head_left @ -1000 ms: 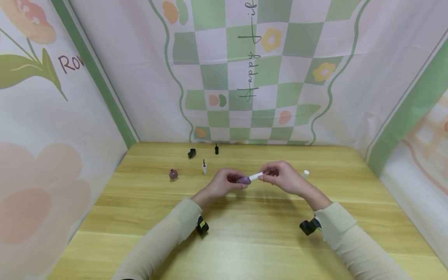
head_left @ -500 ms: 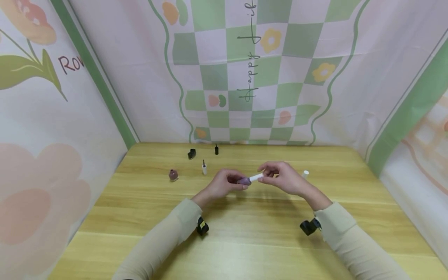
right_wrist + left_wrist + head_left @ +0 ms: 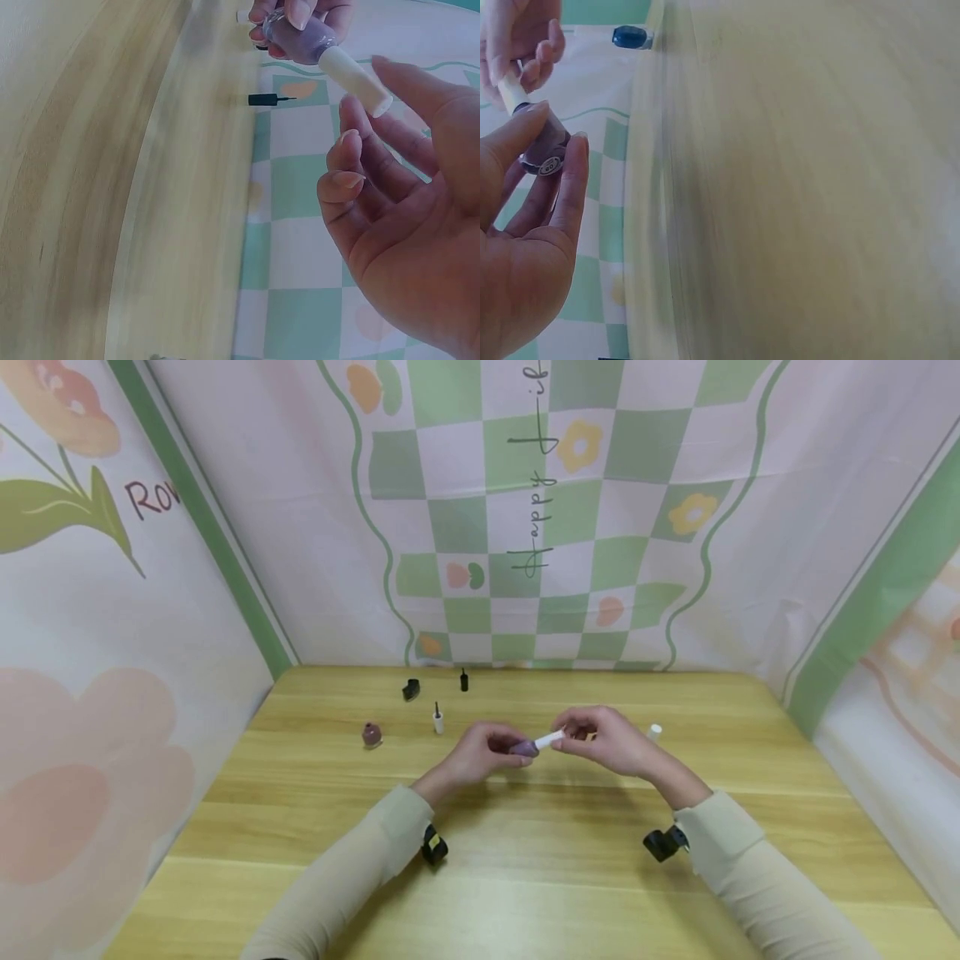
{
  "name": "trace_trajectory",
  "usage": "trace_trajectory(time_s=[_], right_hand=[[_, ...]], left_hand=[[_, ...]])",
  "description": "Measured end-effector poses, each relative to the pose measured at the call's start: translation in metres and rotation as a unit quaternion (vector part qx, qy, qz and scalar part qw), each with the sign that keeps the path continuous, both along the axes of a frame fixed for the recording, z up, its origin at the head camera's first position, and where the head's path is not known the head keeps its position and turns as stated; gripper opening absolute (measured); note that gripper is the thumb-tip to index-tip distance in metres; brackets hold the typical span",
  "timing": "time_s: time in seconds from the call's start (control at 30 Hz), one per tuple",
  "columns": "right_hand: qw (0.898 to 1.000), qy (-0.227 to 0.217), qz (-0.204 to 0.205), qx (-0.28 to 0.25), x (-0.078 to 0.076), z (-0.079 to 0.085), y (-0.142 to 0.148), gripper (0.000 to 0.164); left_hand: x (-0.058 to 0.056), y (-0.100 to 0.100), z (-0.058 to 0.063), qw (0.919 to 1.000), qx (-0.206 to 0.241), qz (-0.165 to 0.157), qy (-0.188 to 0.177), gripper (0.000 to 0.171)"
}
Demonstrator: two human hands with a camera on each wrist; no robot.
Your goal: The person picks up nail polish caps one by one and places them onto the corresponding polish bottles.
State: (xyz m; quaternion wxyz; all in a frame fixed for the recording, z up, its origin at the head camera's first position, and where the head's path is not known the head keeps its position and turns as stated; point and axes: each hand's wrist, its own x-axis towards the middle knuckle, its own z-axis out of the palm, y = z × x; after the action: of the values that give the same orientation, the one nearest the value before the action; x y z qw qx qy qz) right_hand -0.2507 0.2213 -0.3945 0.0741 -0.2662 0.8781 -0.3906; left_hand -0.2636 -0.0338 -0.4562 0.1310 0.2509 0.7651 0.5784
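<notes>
Nail polish of a purple shade is contained in a small bottle (image 3: 300,36), which is held above the table (image 3: 525,877), tilted, with its base toward the left. The bottle is clamped between the thumb and fingertips of the left hand (image 3: 480,753); a round label (image 3: 550,166) is shown on its underside. A long white cap (image 3: 355,80) is seated at its neck, and the free end of that cap is pinched between the thumb and index finger of the right hand (image 3: 603,742), whose other fingers are loosely bent.

To the left of the hands, a mauve-brown bottle (image 3: 371,735) is seen without a cap. Near it, a white brush cap (image 3: 438,721) is stood with its brush upward; farther back, a black brush cap (image 3: 464,682) is likewise stood upright beside a small black object (image 3: 411,690), too small to be identified. Another white cap (image 3: 656,732) is partly hidden behind the right wrist. The far edge is backed by a green-and-white checked curtain (image 3: 517,518).
</notes>
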Motion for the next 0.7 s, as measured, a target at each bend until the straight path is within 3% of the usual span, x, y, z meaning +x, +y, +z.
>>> trace_trajectory(time_s=[0.23,0.7], right_hand=[[1.0,-0.001,0.007,0.006,0.0002,0.0016,-0.0009,0.011],[1.0,0.016,0.018,0.011,-0.0013,-0.0012,-0.0037,0.014]], left_hand=[[-0.0006,-0.0003,-0.0003,1.0,-0.007,0.001,-0.001,0.023],[-0.0002,-0.0024,-0.0018,0.9999,-0.008,0.008,-0.003,0.023]])
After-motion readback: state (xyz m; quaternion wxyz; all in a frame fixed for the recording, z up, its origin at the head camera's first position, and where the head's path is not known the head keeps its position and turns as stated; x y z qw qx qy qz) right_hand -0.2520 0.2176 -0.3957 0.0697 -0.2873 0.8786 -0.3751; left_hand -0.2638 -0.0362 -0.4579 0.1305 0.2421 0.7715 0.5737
